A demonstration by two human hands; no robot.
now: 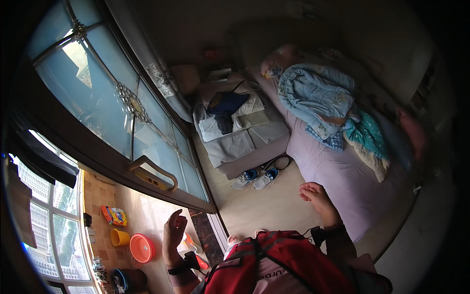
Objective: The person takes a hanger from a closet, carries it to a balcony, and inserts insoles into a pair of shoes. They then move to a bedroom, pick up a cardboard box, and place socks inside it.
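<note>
My left hand (174, 228) is raised near the sliding door, thumb and fingers apart, with nothing in it. Beside it is the door's curved handle (157, 167), not touched. My right hand (316, 198) hangs in the air near the edge of the bed (330, 191), fingers loosely curled and holding nothing. A dark strap with a small device sits on each wrist. The framed door (121, 110) has frosted blue glass with ornate metal fittings. Beyond my hands, a pair of grey and blue sneakers (255, 179) stands on the tiled floor.
A cloth-covered box-like piece (253, 154) bears folded clothes (227, 106). A crumpled blue quilt (315, 95) and a teal pillow (367, 130) lie on the bed. Left of the doorway are a red basin (142, 248), a yellow bucket (119, 237) and a detergent bag (114, 215).
</note>
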